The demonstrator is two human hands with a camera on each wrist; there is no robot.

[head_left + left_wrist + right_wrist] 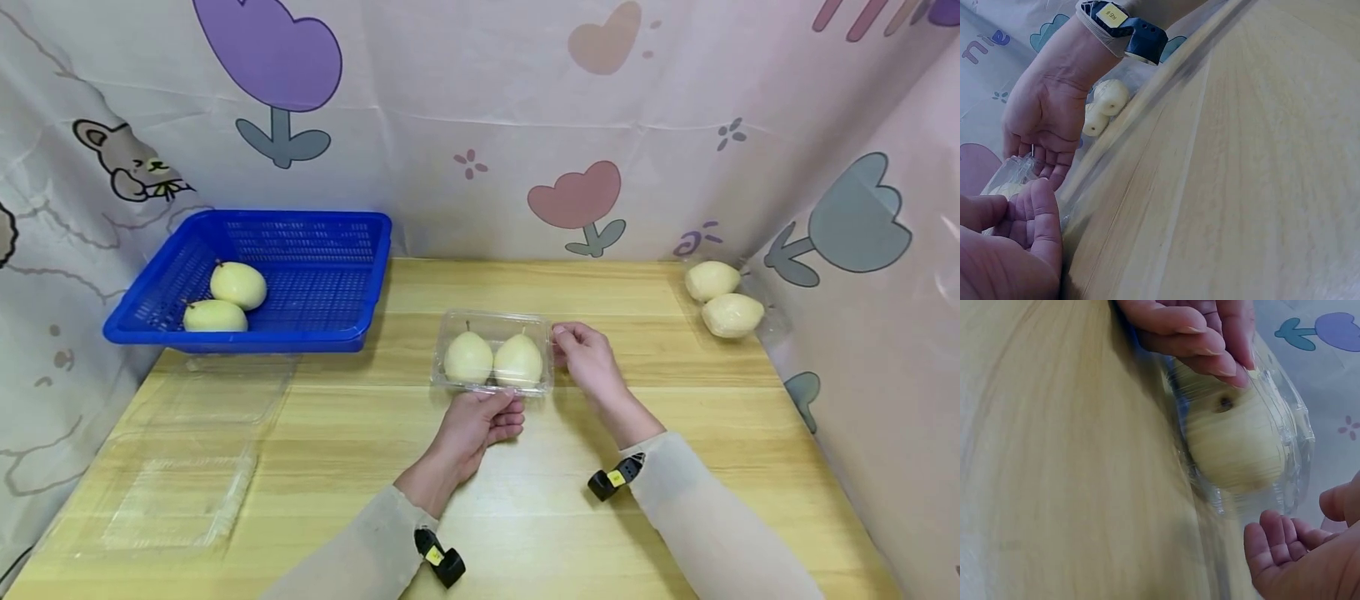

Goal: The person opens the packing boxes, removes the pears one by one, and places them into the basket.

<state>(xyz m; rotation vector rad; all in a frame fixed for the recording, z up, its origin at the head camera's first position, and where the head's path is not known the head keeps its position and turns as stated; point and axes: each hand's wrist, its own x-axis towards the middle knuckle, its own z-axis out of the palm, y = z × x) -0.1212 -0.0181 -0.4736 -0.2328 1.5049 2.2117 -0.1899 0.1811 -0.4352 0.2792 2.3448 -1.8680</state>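
Note:
A clear plastic clamshell box [492, 318] with its lid down stands mid-table, holding two pale yellow pears [468, 358] side by side. At its front edge, my left hand [480, 425] pinches the rim between thumb and fingers. My right hand [592, 362] is at the box's right side, its thumb apart from its loosely bent fingers [1263, 547]. The right wrist view shows one pear [1235, 444] through the box wall, close to those fingers. Whether the right fingertips touch the box is hard to tell.
A blue plastic basket [247, 337] holding two pears [238, 286] stands at the back left. Clear empty plastic boxes [180, 492] lie before it. At the far right is another clear box with two pears [733, 316]. A printed curtain [465, 83] hangs behind.

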